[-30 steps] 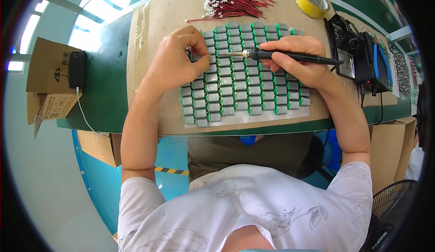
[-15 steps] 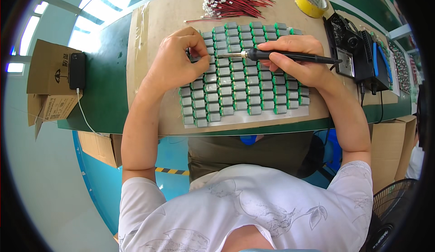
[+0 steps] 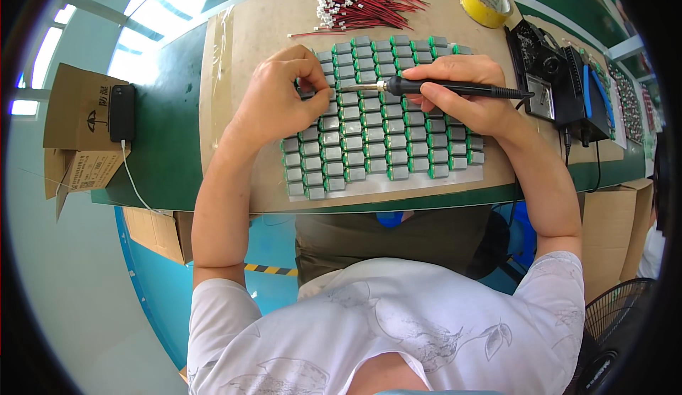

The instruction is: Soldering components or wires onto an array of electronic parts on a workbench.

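Rows of small grey blocks with green circuit-board edges (image 3: 374, 133) lie close together on a white sheet (image 3: 426, 185). My right hand (image 3: 479, 104) is closed around the black handle of a soldering iron (image 3: 455, 87), held almost level over the rows. Its metal tip points left and ends beside my left fingertips. My left hand (image 3: 273, 100) hovers over the left columns of blocks, thumb and forefinger pinched together. Whatever is between those fingers is too small or hidden to make out.
Red and black wires with white connectors (image 3: 369, 8) are heaped at the back. Yellow tape (image 3: 486, 3) stands right of them. A black soldering station (image 3: 586, 96) is at the right. Left are a cardboard box (image 3: 71, 111) and a phone (image 3: 122, 113) with a white cable.
My left fingers have shifted very slightly toward the iron's tip. The soldering iron and the blocks look almost the same.
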The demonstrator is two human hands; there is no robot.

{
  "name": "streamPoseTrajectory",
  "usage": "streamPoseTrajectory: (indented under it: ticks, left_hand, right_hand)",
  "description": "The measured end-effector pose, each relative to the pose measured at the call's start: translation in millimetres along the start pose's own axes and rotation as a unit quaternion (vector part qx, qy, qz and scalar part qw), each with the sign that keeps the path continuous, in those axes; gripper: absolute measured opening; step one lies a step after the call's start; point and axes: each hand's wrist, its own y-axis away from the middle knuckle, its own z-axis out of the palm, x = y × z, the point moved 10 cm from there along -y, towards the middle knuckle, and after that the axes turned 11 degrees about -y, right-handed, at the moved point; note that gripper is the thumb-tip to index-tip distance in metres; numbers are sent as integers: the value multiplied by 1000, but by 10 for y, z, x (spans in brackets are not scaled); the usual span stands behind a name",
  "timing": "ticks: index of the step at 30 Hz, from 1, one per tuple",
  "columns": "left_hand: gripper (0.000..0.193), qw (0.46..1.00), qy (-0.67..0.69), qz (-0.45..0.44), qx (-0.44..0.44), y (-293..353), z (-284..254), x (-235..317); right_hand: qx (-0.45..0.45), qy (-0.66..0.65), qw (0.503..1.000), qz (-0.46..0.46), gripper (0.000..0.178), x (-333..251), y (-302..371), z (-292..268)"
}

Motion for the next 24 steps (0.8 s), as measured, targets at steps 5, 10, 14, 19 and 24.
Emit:
streamPoseTrajectory:
  ticks: [5,10,14,19,24]
  left_hand:
    - [6,1000,-1,1,1,6,22,-16]
    - [7,999,-4,-4,38,0,-81,0]
    - [12,981,120,-93,120,54,-251,-218]
    - [21,915,323,-209,120,140,-332,-159]
    - [19,926,286,-201,144,174,-347,-232]
  right_hand:
    - [-8,3,1000,-1,26,25,7,-13]
    - [-4,-4,1000,6,25,29,9,-4]
    - [0,-19,1000,7,25,21,10,4]
    - [2,-41,999,-11,25,31,27,-9]
    - [28,-57,998,-10,25,23,30,-51]
